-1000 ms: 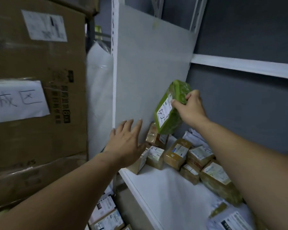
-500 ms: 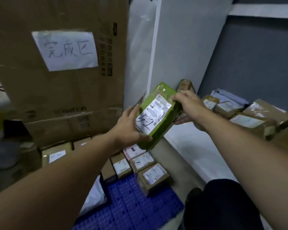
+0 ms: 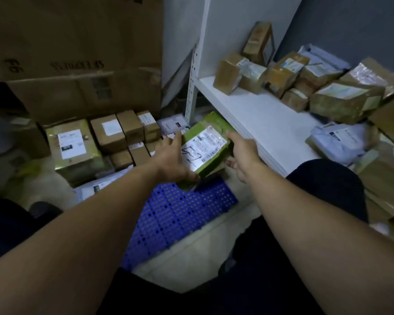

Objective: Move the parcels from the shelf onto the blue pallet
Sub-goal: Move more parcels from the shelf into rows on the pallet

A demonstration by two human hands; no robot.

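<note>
Since the earlier frame my hands have brought the green parcel (image 3: 205,148) down from shelf height to the middle of the frame, just above the blue pallet (image 3: 180,214). Nearest, my dark trousers (image 3: 328,185) show along the bottom and at the right. My left hand (image 3: 171,162) grips the parcel's left side, fingers laid along it and thumb hooked under the near corner. My right hand (image 3: 241,153) curls round its right edge. Its white label faces up. Beyond, at centre left, boxed parcels (image 3: 109,133) stand packed together past the pallet's bare part. At upper right the white shelf (image 3: 259,119) holds more shelf parcels (image 3: 346,98). Large cardboard boxes (image 3: 77,42) fill the upper left.
</note>
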